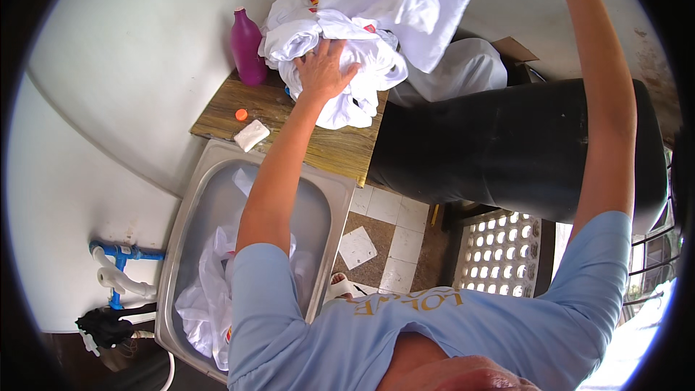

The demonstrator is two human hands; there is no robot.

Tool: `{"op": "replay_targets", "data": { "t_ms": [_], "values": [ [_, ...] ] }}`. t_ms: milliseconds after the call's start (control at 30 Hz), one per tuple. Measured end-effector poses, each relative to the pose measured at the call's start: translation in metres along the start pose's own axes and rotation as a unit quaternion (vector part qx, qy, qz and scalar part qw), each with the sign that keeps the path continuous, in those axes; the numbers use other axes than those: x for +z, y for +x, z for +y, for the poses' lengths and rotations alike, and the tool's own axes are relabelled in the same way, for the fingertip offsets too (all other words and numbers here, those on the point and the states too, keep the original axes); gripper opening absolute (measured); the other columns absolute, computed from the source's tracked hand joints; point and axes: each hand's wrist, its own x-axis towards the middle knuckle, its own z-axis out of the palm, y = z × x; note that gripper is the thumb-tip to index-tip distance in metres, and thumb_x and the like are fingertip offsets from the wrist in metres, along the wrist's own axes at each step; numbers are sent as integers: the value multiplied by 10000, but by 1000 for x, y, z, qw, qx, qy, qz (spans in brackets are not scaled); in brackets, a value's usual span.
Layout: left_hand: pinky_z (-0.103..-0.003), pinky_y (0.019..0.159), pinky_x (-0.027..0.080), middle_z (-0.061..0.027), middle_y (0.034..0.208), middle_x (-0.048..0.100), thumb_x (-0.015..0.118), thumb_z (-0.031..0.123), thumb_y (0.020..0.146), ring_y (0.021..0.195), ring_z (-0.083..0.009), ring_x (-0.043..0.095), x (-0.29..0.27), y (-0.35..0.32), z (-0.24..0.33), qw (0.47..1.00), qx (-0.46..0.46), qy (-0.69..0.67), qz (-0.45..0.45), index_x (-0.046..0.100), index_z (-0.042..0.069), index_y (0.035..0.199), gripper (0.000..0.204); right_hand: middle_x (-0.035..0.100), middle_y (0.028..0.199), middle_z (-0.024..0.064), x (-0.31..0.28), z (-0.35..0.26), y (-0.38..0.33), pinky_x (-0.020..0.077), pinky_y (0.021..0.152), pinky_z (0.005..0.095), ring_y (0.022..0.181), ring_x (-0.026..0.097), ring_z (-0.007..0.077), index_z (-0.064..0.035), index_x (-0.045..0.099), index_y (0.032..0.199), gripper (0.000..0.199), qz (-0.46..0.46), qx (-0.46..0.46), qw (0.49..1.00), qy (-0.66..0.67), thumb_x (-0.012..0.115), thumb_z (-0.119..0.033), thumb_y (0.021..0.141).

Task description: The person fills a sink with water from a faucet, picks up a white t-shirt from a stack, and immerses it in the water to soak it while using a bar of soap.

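Note:
My left hand (326,72) lies with spread fingers on a heap of white garments (362,58). The heap sits on a wooden board (337,148) and carries small red and yellow prints. From it a long white cloth (427,0) hangs stretched upward past the top edge of the picture. My right arm (604,65) is raised, and its hand lies beyond the top edge, so what it holds is hidden. Left of the heap stands a purple bottle (248,51). An orange cap (241,114) and a white soap bar (252,135) rest on the board.
A steel sink (329,239) below my left arm holds more wet white cloth (210,297). Blue and white pipes (123,253) run along the left wall. A large black cylinder (499,148) lies to the right, with a white perforated crate (499,253) beneath it.

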Motion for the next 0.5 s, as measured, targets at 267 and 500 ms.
{"op": "replay_targets", "data": {
  "t_ms": [267,500],
  "values": [
    [-466,806,420,-178,1005,552,582,62,805,957,-376,526,-6,41,-41,911,73,-200,353,568,49,1068,264,582,966,70,-85,-24,-25,531,727,391,865,597,234,-75,554,1086,238,-18,30,998,60,541,-262,939],
    [-513,845,383,-184,1063,547,567,218,857,1020,-373,522,-30,152,-35,933,21,-52,355,542,81,1155,328,594,938,69,-154,-64,-63,537,725,387,840,606,231,-65,560,1070,226,-36,39,996,78,541,-250,940]
  ]
}}
